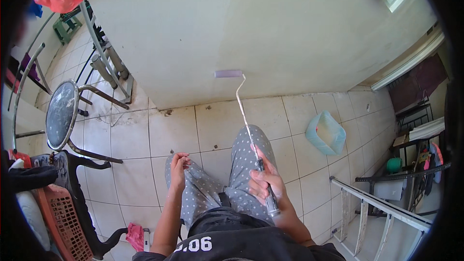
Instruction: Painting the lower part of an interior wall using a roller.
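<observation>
right hand [267,183]: fist clamped round paint roller [244,111] handle
left hand [178,164]: rested loosely on knee, holding nothing
wall [203,24]: left part looked coated, right part duller, seemingly left

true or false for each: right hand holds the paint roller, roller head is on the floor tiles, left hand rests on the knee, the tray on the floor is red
1. The right hand holds the paint roller by its handle. True.
2. The roller head lies on the floor tiles. False: it is up against the wall.
3. The left hand rests on the left knee. True.
4. The paint tray on the floor is red. False: it is pale turquoise.
</observation>
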Action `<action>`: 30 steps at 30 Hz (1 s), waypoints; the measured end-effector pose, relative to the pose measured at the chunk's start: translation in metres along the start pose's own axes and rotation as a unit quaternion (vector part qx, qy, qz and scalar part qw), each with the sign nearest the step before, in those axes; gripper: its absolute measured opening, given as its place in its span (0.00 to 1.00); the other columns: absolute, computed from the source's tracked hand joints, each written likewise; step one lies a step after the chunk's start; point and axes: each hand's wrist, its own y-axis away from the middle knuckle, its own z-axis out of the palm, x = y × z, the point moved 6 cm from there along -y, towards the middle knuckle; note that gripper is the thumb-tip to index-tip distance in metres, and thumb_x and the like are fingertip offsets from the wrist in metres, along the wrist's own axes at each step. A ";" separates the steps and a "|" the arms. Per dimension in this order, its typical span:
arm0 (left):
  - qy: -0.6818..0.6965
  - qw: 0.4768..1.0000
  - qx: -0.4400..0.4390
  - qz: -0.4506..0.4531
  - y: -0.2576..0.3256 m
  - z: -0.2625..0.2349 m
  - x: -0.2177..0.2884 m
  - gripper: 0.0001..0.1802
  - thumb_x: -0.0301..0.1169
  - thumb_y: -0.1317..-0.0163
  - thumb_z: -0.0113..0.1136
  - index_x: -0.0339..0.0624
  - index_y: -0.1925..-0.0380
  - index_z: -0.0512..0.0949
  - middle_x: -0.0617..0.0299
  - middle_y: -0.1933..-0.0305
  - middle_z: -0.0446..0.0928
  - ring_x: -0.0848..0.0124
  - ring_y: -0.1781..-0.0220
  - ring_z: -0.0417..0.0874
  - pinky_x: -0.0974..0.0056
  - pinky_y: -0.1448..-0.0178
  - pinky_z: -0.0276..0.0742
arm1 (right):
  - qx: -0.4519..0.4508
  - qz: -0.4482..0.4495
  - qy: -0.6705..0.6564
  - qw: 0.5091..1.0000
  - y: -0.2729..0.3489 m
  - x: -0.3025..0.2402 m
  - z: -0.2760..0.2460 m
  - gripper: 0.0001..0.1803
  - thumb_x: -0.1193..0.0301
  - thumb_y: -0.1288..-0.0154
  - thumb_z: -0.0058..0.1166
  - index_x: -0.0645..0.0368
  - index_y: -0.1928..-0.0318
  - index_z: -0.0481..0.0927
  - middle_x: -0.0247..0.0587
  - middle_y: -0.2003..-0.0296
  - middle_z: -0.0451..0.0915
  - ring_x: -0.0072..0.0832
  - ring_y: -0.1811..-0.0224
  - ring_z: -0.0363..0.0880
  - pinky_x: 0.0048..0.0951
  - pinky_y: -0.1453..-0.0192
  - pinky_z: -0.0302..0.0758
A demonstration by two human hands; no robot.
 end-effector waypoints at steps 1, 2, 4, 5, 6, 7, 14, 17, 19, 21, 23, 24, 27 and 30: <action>-0.002 1.000 -0.002 0.001 0.000 0.002 0.002 0.08 0.32 0.40 0.47 0.46 0.63 0.74 0.70 0.70 0.73 0.80 0.68 0.73 0.74 0.62 0.65 | -0.002 0.012 0.004 1.000 -0.004 -0.003 0.000 0.39 0.79 0.41 0.45 0.43 0.31 0.49 0.28 0.87 0.60 0.17 0.90 0.59 0.20 0.88 0.58; -0.006 1.000 -0.007 -0.005 0.000 0.004 0.003 0.08 0.32 0.40 0.47 0.45 0.63 0.74 0.69 0.69 0.74 0.80 0.67 0.72 0.74 0.61 0.65 | -0.003 0.010 0.003 1.000 -0.014 0.000 -0.008 0.39 0.79 0.41 0.45 0.43 0.31 0.49 0.28 0.87 0.60 0.17 0.90 0.59 0.20 0.88 0.58; -0.013 1.000 -0.017 -0.009 0.001 0.011 0.006 0.09 0.31 0.39 0.46 0.45 0.62 0.74 0.69 0.69 0.74 0.80 0.67 0.72 0.74 0.61 0.64 | 0.001 0.029 -0.033 0.999 -0.056 0.022 -0.046 0.41 0.80 0.42 0.46 0.44 0.31 0.46 0.29 0.87 0.60 0.17 0.90 0.59 0.21 0.89 0.58; -0.016 0.999 -0.030 -0.001 0.001 0.015 0.008 0.09 0.31 0.39 0.46 0.45 0.62 0.74 0.69 0.69 0.74 0.79 0.67 0.73 0.73 0.61 0.65 | 0.004 0.044 -0.047 0.998 -0.086 0.035 -0.076 0.41 0.80 0.42 0.46 0.44 0.31 0.45 0.29 0.87 0.60 0.17 0.90 0.60 0.21 0.89 0.58; -0.018 0.999 -0.043 0.006 0.001 0.018 0.010 0.09 0.32 0.39 0.47 0.45 0.62 0.74 0.69 0.68 0.74 0.79 0.66 0.73 0.73 0.61 0.65 | 0.007 0.060 -0.061 0.996 -0.115 0.046 -0.103 0.42 0.81 0.42 0.46 0.44 0.31 0.44 0.29 0.87 0.60 0.17 0.90 0.60 0.22 0.89 0.58; -0.019 0.999 -0.046 0.009 0.002 0.019 0.012 0.09 0.32 0.39 0.47 0.45 0.62 0.74 0.69 0.68 0.74 0.79 0.66 0.73 0.73 0.61 0.65 | 0.005 0.057 -0.061 0.996 -0.134 0.055 -0.122 0.42 0.81 0.42 0.46 0.44 0.31 0.44 0.29 0.87 0.60 0.17 0.90 0.60 0.22 0.89 0.58; -0.039 0.999 -0.019 -0.003 0.023 -0.017 -0.008 0.09 0.32 0.39 0.47 0.45 0.62 0.74 0.68 0.69 0.74 0.78 0.67 0.73 0.73 0.61 0.65 | 0.020 0.075 -0.051 0.996 -0.118 0.051 -0.118 0.39 0.81 0.42 0.46 0.42 0.33 0.50 0.28 0.87 0.60 0.18 0.90 0.60 0.21 0.88 0.59; -0.034 0.997 0.030 -0.060 0.033 -0.035 -0.026 0.08 0.32 0.41 0.48 0.47 0.64 0.74 0.70 0.71 0.72 0.79 0.68 0.73 0.73 0.61 0.65 | -0.035 0.034 -0.060 0.997 -0.072 0.016 -0.092 0.29 0.81 0.40 0.44 0.41 0.39 0.66 0.26 0.86 0.59 0.14 0.89 0.58 0.17 0.87 0.58; -0.033 0.997 0.036 -0.059 0.035 -0.037 -0.032 0.08 0.32 0.41 0.48 0.47 0.64 0.74 0.70 0.71 0.72 0.79 0.68 0.73 0.73 0.62 0.65 | -0.033 0.043 -0.059 0.997 -0.073 0.010 -0.094 0.28 0.81 0.40 0.45 0.42 0.40 0.67 0.26 0.86 0.59 0.14 0.89 0.58 0.17 0.88 0.58; -0.033 0.997 0.040 -0.055 0.032 -0.035 -0.037 0.08 0.32 0.41 0.47 0.47 0.64 0.74 0.69 0.71 0.72 0.79 0.68 0.73 0.73 0.62 0.65 | -0.034 0.050 -0.058 0.996 -0.081 0.009 -0.096 0.26 0.81 0.40 0.45 0.44 0.42 0.67 0.26 0.86 0.59 0.14 0.89 0.58 0.17 0.88 0.58; -0.051 0.998 0.024 -0.040 0.031 -0.027 -0.039 0.08 0.32 0.41 0.47 0.47 0.63 0.74 0.69 0.70 0.73 0.79 0.68 0.73 0.73 0.61 0.65 | -0.031 0.066 -0.053 0.996 -0.107 0.023 -0.107 0.22 0.81 0.41 0.46 0.47 0.46 0.67 0.27 0.86 0.60 0.14 0.89 0.59 0.17 0.87 0.59; -0.052 0.997 0.029 -0.040 0.032 -0.026 -0.039 0.08 0.32 0.41 0.47 0.47 0.63 0.74 0.69 0.70 0.73 0.79 0.68 0.73 0.73 0.61 0.65 | -0.033 0.071 -0.054 0.996 -0.121 0.032 -0.113 0.22 0.81 0.41 0.46 0.47 0.46 0.67 0.27 0.86 0.60 0.14 0.89 0.59 0.17 0.87 0.59; -0.037 0.998 -0.002 -0.041 0.030 -0.009 -0.032 0.09 0.29 0.39 0.45 0.44 0.62 0.74 0.68 0.68 0.73 0.78 0.66 0.72 0.73 0.60 0.65 | -0.008 0.084 -0.057 0.995 -0.144 0.045 -0.129 0.31 0.81 0.41 0.45 0.46 0.39 0.54 0.26 0.85 0.61 0.16 0.89 0.60 0.20 0.87 0.58; -0.079 0.996 -0.033 -0.028 0.031 -0.003 -0.024 0.09 0.29 0.38 0.45 0.43 0.61 0.74 0.67 0.66 0.73 0.78 0.65 0.72 0.73 0.59 0.65 | -0.002 0.081 -0.053 0.995 -0.131 0.038 -0.128 0.31 0.80 0.41 0.46 0.47 0.38 0.56 0.26 0.85 0.61 0.16 0.89 0.60 0.19 0.87 0.58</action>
